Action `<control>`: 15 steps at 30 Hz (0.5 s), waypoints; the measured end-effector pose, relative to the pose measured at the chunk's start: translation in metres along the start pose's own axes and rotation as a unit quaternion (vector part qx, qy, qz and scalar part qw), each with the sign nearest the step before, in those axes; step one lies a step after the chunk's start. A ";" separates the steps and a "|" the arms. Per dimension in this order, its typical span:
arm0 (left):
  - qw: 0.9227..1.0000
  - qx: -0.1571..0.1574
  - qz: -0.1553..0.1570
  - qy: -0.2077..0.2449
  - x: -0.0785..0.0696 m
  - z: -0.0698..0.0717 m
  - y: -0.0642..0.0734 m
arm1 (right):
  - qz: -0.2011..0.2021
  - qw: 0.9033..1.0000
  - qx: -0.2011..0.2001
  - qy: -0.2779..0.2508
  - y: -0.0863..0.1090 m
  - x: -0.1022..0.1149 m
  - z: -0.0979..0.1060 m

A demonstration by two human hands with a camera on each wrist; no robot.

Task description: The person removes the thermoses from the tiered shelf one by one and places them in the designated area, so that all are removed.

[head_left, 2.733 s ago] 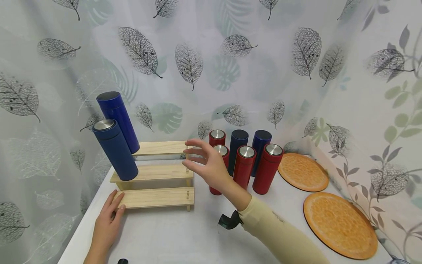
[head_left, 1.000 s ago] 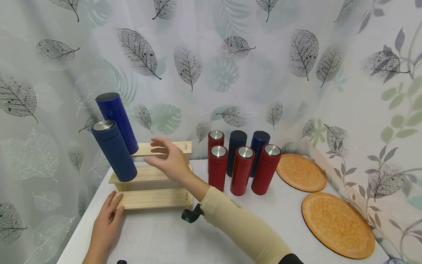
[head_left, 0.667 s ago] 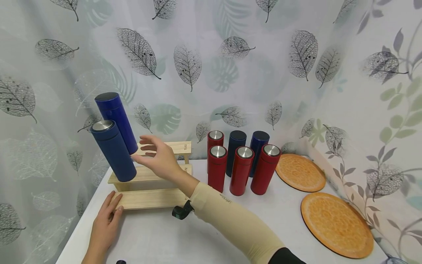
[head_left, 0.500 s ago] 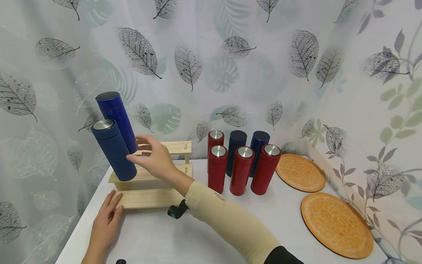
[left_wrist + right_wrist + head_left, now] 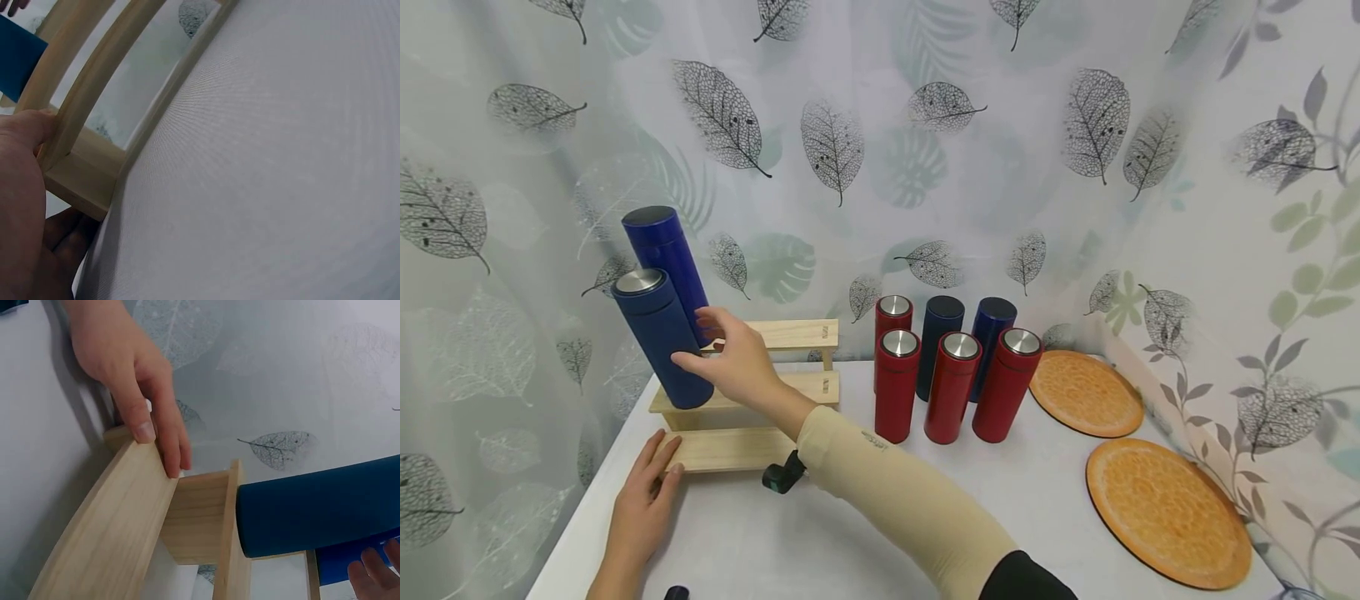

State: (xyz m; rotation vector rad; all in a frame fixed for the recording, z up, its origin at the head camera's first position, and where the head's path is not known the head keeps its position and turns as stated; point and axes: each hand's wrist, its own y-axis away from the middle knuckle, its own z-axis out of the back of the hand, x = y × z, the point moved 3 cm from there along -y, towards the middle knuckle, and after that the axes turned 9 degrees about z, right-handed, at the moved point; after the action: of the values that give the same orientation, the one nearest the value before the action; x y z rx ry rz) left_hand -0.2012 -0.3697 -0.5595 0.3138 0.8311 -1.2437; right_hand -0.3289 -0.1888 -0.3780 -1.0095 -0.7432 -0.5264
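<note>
A three-tier wooden stepped rack [image 5: 737, 450] stands at the left of the table. My left hand [image 5: 642, 508] grips the left end of its lowest board, thumb at the front edge; the left wrist view shows this hand [image 5: 22, 187] around the rack's end. A matte blue vacuum flask [image 5: 658, 337] with a steel lid stands on the middle step. Behind it, on the top step, is a glossy blue flask [image 5: 666, 246] with a dark lid. My right hand [image 5: 737, 367], thumb and fingers parted, is right beside the matte flask; its fingertips [image 5: 378, 569] show in the right wrist view.
Right of the rack stand several flasks: red ones with steel lids, such as the front red flask [image 5: 952, 387], plus a dark blue flask [image 5: 942, 333] and a glossy blue flask [image 5: 996, 321]. Two round orange mats [image 5: 1168, 512] lie at the right. A leaf-print curtain [image 5: 865, 150] hangs behind.
My right hand has moved left from near the red flasks, across the rack, to the matte blue flask's side. My left hand has stayed at the lowest board's end.
</note>
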 end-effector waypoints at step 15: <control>1.000 -0.001 0.000 -0.004 0.001 0.000 0.000 | -0.025 0.999 0.000 0.048 0.000 -0.012 -0.023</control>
State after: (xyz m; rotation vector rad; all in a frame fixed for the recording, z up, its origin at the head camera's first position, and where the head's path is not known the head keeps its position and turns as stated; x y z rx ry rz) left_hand -0.2017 -0.3701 -0.5602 0.3075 0.8256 -1.2424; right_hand -0.3292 -0.2089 -0.3947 -0.9615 -0.6843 -0.6130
